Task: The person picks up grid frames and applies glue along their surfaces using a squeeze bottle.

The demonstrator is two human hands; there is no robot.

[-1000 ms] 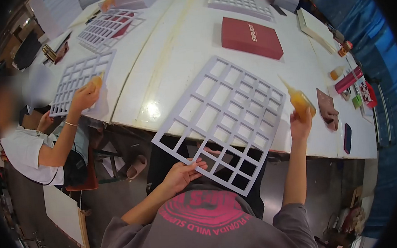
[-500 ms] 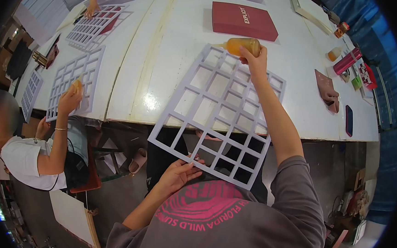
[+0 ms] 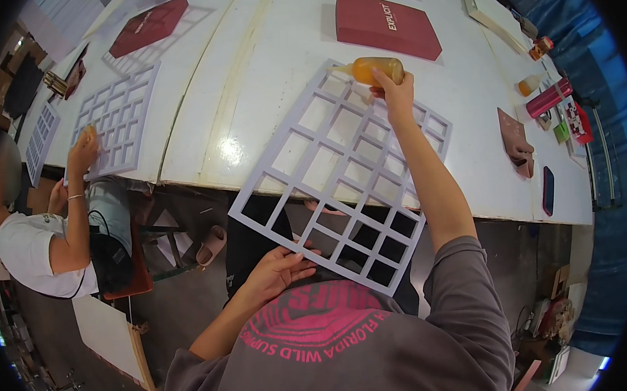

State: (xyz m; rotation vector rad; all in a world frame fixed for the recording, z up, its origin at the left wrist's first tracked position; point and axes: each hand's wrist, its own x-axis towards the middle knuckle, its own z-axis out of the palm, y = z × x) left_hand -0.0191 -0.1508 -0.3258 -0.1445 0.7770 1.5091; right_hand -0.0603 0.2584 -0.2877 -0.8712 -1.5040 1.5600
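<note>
My left hand (image 3: 279,273) is closed on the near edge of a pale lavender grid panel (image 3: 282,136), thumb on top and fingers beneath. The panel lies tilted, its far part over the white table and its near part overhanging my lap. In my right hand (image 3: 396,94) is a squeeze bottle (image 3: 377,70) of amber liquid, held on its side. Its narrow nozzle points left, close above the panel's far left corner. Whether the tip touches the panel, I cannot tell.
On the table (image 3: 214,122) lie a dark red box (image 3: 387,27), a brown pouch (image 3: 515,141), a phone (image 3: 549,191), another amber bottle (image 3: 529,84) and a pink cylinder (image 3: 549,98). At left, a seated co-worker (image 3: 40,243) handles another grid panel (image 3: 116,126).
My right hand and the bottle have shifted slightly left and up along the panel's far edge. The co-worker's hand moved left, and the far-left grid no longer covers the red piece.
</note>
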